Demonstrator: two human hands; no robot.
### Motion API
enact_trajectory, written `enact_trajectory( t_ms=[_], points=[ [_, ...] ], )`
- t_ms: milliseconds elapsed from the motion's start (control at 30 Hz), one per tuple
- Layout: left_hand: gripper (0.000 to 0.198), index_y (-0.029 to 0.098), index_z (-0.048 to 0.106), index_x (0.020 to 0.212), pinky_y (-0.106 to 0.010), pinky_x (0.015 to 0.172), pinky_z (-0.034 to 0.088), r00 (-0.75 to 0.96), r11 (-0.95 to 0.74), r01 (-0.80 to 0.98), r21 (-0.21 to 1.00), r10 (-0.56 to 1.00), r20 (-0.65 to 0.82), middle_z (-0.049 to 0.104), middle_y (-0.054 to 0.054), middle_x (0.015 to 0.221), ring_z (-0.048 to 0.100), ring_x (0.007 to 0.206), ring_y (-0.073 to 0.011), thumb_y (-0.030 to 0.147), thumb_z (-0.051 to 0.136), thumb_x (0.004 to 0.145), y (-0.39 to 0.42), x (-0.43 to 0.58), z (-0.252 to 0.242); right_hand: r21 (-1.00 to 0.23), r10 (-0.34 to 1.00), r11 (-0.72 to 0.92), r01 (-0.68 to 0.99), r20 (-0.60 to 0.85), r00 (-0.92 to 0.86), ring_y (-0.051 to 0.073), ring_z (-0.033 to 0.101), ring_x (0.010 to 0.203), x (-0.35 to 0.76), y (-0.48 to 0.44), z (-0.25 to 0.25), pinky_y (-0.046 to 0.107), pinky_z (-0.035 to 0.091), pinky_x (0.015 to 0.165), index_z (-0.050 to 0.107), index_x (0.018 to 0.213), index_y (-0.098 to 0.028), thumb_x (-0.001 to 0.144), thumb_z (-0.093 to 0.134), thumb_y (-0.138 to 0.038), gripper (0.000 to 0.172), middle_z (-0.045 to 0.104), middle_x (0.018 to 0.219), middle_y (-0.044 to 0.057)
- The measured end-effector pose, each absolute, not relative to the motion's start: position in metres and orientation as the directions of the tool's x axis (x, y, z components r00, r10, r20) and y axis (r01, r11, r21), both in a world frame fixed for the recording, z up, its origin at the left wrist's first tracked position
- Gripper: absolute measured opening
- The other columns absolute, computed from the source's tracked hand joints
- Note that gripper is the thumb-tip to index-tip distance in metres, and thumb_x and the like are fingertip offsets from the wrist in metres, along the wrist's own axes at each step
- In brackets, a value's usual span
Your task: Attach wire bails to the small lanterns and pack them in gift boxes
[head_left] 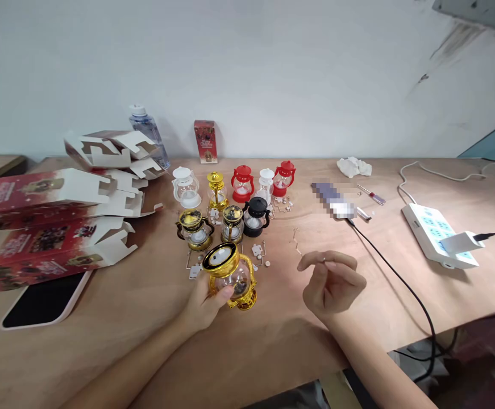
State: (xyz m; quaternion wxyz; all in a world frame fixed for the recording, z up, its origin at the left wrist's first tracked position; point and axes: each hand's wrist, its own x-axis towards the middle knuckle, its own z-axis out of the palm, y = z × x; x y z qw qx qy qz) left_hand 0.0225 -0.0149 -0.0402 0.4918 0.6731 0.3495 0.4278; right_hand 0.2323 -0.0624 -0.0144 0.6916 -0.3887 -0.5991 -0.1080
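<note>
My left hand (207, 304) is closed round a small gold toy lantern (231, 274), held tilted with its open base facing up, just above the wooden table (145, 318). My right hand (331, 281) hovers to the right of it, thumb and forefinger pinched on a tiny silvery part (324, 259) too small to name. Beyond the held lantern stand several more small lanterns: gold ones (196, 229), a black one (256, 216), white ones (186, 187) and red ones (242, 183). Small white parts (257, 250) lie scattered among them.
Flattened red and white cartons (51, 227) pile up at the left, with a dark tablet (42, 304) below them. A water bottle (149, 133) and a red box (205, 141) stand by the wall. At the right lie a screwdriver (371, 195), a white power strip (437, 234), a black cable (396, 278) and a crumpled tissue (353, 166).
</note>
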Motion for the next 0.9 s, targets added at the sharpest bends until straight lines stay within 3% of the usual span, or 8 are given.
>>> enact_trajectory(
  t_ms=[67, 200, 267, 333, 467, 600, 733, 900],
  points=[
    [0.047, 0.016, 0.069, 0.092, -0.037, 0.084, 0.053, 0.383, -0.188, 0.041, 0.981, 0.910, 0.158, 0.074, -0.009, 0.090, 0.067, 0.087, -0.0256, 0.059, 0.058, 0.077, -0.015, 0.024, -0.037, -0.426, 0.326, 0.733, 0.531, 0.904, 0.276, 0.007, 0.057, 0.056, 0.223, -0.069, -0.014, 0.023, 0.052, 0.045, 0.050, 0.110, -0.025, 0.092, 0.045, -0.003, 0.029, 0.052, 0.092, 0.000],
    [0.057, 0.016, 0.071, 0.088, -0.037, 0.084, 0.054, 0.318, -0.070, 0.030, 0.997, 0.946, 0.057, 0.074, -0.010, 0.086, 0.068, 0.089, -0.0274, 0.069, 0.061, 0.070, -0.014, 0.026, -0.034, -0.585, 0.599, 0.739, 0.336, 0.797, 0.070, 0.011, 0.064, 0.063, 0.215, -0.081, -0.016, 0.022, 0.052, 0.047, 0.051, 0.107, -0.023, 0.093, 0.044, -0.004, 0.025, 0.068, 0.093, 0.005],
    [0.060, 0.016, 0.071, 0.089, -0.039, 0.085, 0.054, 0.273, -0.006, 0.002, 1.000, 0.962, 0.005, 0.074, -0.010, 0.089, 0.068, 0.092, -0.0288, 0.072, 0.063, 0.067, -0.013, 0.026, -0.037, -0.647, 0.681, 0.702, 0.296, 0.732, -0.015, 0.014, 0.069, 0.073, 0.216, -0.084, -0.019, 0.024, 0.055, 0.053, 0.051, 0.107, -0.023, 0.092, 0.046, -0.004, 0.025, 0.073, 0.094, 0.007],
    [0.060, 0.016, 0.070, 0.091, -0.040, 0.088, 0.053, 0.245, 0.080, -0.051, 0.995, 0.967, -0.065, 0.074, -0.011, 0.093, 0.067, 0.096, -0.0300, 0.070, 0.068, 0.064, -0.015, 0.027, -0.042, -0.690, 0.722, 0.655, 0.308, 0.692, 0.014, 0.015, 0.071, 0.078, 0.217, -0.084, -0.023, 0.025, 0.057, 0.055, 0.051, 0.108, -0.024, 0.091, 0.049, -0.004, 0.026, 0.074, 0.096, 0.006],
    [0.054, 0.019, 0.068, 0.100, -0.045, 0.096, 0.049, 0.387, 0.294, -0.244, 0.924, 0.903, -0.185, 0.074, -0.009, 0.103, 0.065, 0.104, -0.0304, 0.058, 0.075, 0.064, -0.022, 0.030, -0.043, -0.683, 0.728, 0.584, 0.438, 0.680, 0.091, 0.013, 0.072, 0.067, 0.216, -0.082, -0.031, 0.022, 0.057, 0.050, 0.053, 0.109, -0.025, 0.090, 0.052, -0.006, 0.027, 0.076, 0.101, 0.006],
    [0.052, 0.023, 0.064, 0.110, -0.046, 0.090, 0.054, 0.543, 0.522, -0.369, 0.769, 0.793, -0.277, 0.072, -0.007, 0.109, 0.066, 0.106, -0.0306, 0.041, 0.080, 0.063, -0.029, 0.035, -0.033, -0.643, 0.716, 0.589, 0.490, 0.696, 0.052, 0.011, 0.071, 0.060, 0.214, -0.081, -0.036, 0.020, 0.057, 0.049, 0.055, 0.110, -0.026, 0.090, 0.051, -0.006, 0.028, 0.075, 0.106, 0.006],
    [0.058, 0.022, 0.063, 0.114, -0.042, 0.092, 0.053, 0.553, 0.533, -0.396, 0.748, 0.789, -0.269, 0.073, -0.007, 0.108, 0.066, 0.106, -0.0290, 0.024, 0.081, 0.059, -0.028, 0.039, -0.024, -0.676, 0.717, 0.559, 0.481, 0.685, 0.130, 0.009, 0.069, 0.053, 0.211, -0.081, -0.039, 0.018, 0.053, 0.041, 0.055, 0.107, -0.025, 0.091, 0.050, -0.007, 0.024, 0.075, 0.105, 0.005],
    [0.060, 0.019, 0.064, 0.114, -0.041, 0.096, 0.051, 0.527, 0.498, -0.343, 0.797, 0.804, -0.275, 0.073, -0.008, 0.106, 0.065, 0.107, -0.0290, 0.020, 0.082, 0.057, -0.026, 0.041, -0.022, -0.742, 0.711, 0.535, 0.403, 0.653, 0.259, 0.007, 0.061, 0.041, 0.208, -0.080, -0.046, 0.017, 0.047, 0.032, 0.054, 0.095, -0.022, 0.094, 0.052, -0.016, 0.007, 0.076, 0.101, 0.006]
  ],
)
